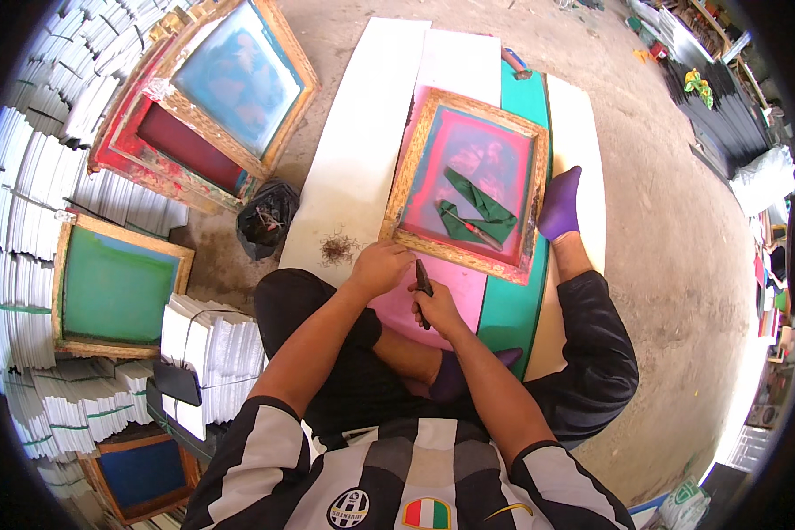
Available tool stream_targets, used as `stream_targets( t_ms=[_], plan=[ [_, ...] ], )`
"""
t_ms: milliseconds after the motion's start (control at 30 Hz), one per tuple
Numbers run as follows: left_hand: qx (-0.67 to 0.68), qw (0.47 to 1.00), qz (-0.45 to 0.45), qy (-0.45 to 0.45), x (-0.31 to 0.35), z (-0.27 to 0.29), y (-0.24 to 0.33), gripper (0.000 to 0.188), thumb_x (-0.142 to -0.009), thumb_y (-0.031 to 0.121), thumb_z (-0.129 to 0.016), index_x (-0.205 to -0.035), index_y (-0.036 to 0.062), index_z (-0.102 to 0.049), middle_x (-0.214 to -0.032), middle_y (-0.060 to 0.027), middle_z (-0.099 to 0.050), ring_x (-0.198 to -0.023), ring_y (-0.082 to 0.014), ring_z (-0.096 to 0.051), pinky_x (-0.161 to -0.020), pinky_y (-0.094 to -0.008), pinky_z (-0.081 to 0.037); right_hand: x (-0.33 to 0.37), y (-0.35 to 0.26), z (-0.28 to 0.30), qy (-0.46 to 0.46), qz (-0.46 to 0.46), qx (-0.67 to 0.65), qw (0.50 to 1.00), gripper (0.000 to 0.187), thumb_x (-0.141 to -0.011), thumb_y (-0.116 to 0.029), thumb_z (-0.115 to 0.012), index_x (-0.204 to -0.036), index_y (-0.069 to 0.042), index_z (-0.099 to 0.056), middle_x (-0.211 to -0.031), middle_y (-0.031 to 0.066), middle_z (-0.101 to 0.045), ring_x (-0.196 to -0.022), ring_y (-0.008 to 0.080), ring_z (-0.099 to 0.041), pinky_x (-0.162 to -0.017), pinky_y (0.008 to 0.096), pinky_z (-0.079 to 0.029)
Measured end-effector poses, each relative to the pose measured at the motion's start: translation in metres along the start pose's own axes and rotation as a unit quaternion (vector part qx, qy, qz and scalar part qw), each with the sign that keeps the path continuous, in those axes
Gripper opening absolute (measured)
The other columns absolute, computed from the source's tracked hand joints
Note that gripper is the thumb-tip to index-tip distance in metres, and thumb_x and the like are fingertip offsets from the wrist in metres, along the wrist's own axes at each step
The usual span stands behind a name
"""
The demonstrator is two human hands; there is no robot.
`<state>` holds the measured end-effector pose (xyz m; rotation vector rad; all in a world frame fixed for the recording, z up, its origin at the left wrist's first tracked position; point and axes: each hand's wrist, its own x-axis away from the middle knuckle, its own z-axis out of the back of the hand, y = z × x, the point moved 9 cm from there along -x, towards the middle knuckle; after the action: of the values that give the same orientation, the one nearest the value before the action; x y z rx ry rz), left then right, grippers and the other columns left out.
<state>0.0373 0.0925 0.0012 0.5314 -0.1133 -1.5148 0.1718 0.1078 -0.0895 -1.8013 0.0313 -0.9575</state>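
A wooden-framed printing screen point(397, 199) with pink and blue mesh lies on boards in front of me. My left hand point(382, 268) is at its near left corner, fingers closed around the wood; the fingertips are partly hidden. Just to the right, my right hand point(439, 309) grips a dark tool that looks like pliers point(423, 277), its tip pointing up near the frame's near edge. On the mesh rest a folded green cloth point(477, 194) and a red-handled tool point(481, 233). Left of the frame sits a small heap of thin brown bits point(337, 249), possibly old staples.
A black plastic bag point(267, 219) stands at left, below stacked screen frames point(238, 79). A green-meshed screen point(119, 287) leans against tied stacks of white sheets point(212, 353). My purple-socked foot point(559, 203) is right of the frame. A hammer point(517, 64) lies at the far board end.
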Motion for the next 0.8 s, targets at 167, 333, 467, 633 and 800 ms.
stream_targets(
  t_ms=[167,333,467,633,800],
  plan=[
    [-0.042,0.999,-0.017,-0.012,0.005,-0.003,-0.006,0.009,-0.085,0.015,-0.066,-0.091,0.0129,-0.072,-0.097,-0.0056,-0.072,-0.086,-0.0277,-0.071,-0.074,-0.0429,-0.056,0.006,-0.001,-0.012,-0.065,-0.025,-0.038,0.997,0.038,-0.097,-0.009,-0.055,-0.134,-0.001,-0.051,-0.085,0.0123,-0.066,-0.070,0.0197,-0.066,-0.062,0.0327,-0.055],
    [-0.123,0.985,0.121,-0.020,0.002,0.009,-0.026,0.010,-0.082,0.016,-0.065,-0.088,0.0096,-0.071,-0.098,-0.0104,-0.073,-0.084,-0.0319,-0.071,-0.073,-0.0453,-0.057,0.008,-0.001,0.010,-0.016,-0.067,-0.068,0.995,0.048,-0.097,-0.014,-0.055,-0.143,-0.003,-0.043,-0.098,0.0161,-0.066,-0.084,0.0242,-0.069,-0.072,0.0375,-0.058],
    [-0.141,0.930,0.332,-0.068,0.027,0.022,-0.085,0.014,-0.085,0.018,-0.064,-0.091,0.0081,-0.073,-0.099,-0.0147,-0.074,-0.087,-0.0345,-0.073,-0.074,-0.0465,-0.058,-0.003,0.005,0.040,0.062,-0.097,-0.074,0.991,0.038,-0.097,-0.015,-0.054,-0.131,-0.003,-0.044,-0.090,0.0129,-0.063,-0.075,0.0245,-0.067,-0.064,0.0414,-0.056],
    [-0.125,0.849,0.484,-0.169,0.053,0.030,-0.114,0.018,-0.087,0.013,-0.064,-0.100,0.0070,-0.076,-0.104,-0.0171,-0.075,-0.101,-0.0331,-0.073,-0.082,-0.0431,-0.059,-0.011,0.005,0.054,0.084,-0.117,-0.055,0.988,0.028,-0.097,-0.017,-0.054,-0.120,-0.003,-0.045,-0.087,0.0130,-0.061,-0.072,0.0251,-0.066,-0.059,0.0435,-0.056],
    [-0.118,0.845,0.494,-0.165,0.055,0.027,-0.119,0.019,-0.088,0.014,-0.064,-0.101,0.0045,-0.075,-0.107,-0.0185,-0.075,-0.101,-0.0353,-0.073,-0.083,-0.0447,-0.059,-0.027,0.018,0.061,0.066,-0.133,-0.033,0.988,0.040,-0.100,-0.022,-0.055,-0.135,-0.006,-0.042,-0.105,0.0222,-0.063,-0.085,0.0321,-0.069,-0.066,0.0496,-0.059]
  ],
)
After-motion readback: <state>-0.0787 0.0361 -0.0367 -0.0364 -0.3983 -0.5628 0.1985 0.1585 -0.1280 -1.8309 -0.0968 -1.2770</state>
